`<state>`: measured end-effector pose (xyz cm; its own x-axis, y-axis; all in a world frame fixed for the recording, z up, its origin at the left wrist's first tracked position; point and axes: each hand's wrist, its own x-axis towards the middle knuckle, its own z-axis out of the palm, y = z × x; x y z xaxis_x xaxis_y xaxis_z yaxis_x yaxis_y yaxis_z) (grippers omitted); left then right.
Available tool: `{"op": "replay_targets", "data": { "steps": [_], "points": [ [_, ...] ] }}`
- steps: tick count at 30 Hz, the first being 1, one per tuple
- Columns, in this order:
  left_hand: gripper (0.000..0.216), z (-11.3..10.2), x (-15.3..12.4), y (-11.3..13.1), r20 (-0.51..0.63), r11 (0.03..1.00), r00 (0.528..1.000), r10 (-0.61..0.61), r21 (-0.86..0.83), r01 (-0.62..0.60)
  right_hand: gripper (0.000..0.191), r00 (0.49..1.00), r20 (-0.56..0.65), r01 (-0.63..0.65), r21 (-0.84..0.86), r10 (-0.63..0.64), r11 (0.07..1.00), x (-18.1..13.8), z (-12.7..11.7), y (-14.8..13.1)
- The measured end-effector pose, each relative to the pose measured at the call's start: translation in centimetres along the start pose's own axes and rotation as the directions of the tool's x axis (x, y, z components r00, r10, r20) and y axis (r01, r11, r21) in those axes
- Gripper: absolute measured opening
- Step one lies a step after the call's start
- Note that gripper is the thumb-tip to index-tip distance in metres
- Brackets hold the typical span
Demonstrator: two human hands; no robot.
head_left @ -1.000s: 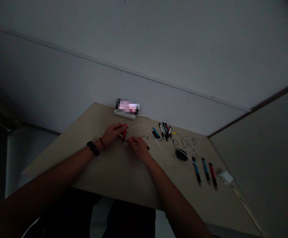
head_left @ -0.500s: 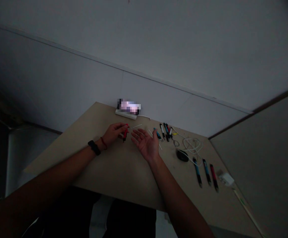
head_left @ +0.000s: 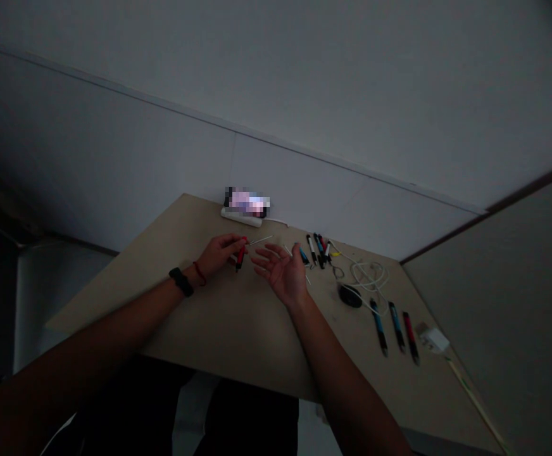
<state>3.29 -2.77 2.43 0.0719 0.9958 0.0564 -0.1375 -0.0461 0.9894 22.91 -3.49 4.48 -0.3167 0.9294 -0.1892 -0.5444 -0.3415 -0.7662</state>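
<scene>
The picture is looking very dark, so the small bits by the hands are hard to make out. A blurred patch (head_left: 247,201) is hiding something at the far edge. The surface (head_left: 219,329) is showing bare room near and left. The left hand (head_left: 219,253) is pinching a red pen (head_left: 240,256) near the middle, its long side running far to near with the dark tip pointing near. The right hand (head_left: 283,273) is lying spread, palm up, just right of it.

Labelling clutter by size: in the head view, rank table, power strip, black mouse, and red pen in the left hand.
1. table
2. power strip
3. black mouse and red pen: alike; left hand hides part of the pen.
</scene>
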Motion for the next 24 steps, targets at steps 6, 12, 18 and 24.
{"op": "replay_targets", "data": {
  "steps": [6, 12, 18, 24],
  "points": [
    [0.045, -0.2, 0.1, -0.1, -0.029, 1.000, 1.000, 0.001, 0.021, 0.000, 0.052, 0.947, -0.256, 0.144, -0.197, -0.192, 0.970, 0.5, -1.1, -1.1],
    [0.047, -0.5, 0.5, -0.3, -0.052, 0.999, 0.999, 0.004, 0.046, -0.002, 0.057, 0.934, -0.219, 0.220, -0.266, -0.281, 0.938, 0.4, -1.0, -1.5],
    [0.050, -0.7, 0.6, -0.6, -0.072, 0.998, 0.997, 0.027, 0.061, -0.022, 0.055, 0.839, -0.322, 0.331, -0.336, -0.438, 0.882, 0.8, -2.3, -3.1],
    [0.053, -0.7, 0.7, -0.6, -0.076, 0.997, 0.997, 0.014, 0.077, -0.008, 0.048, 0.717, -0.351, 0.391, -0.512, -0.602, 0.765, 1.2, -3.8, -4.2]
  ]
}}
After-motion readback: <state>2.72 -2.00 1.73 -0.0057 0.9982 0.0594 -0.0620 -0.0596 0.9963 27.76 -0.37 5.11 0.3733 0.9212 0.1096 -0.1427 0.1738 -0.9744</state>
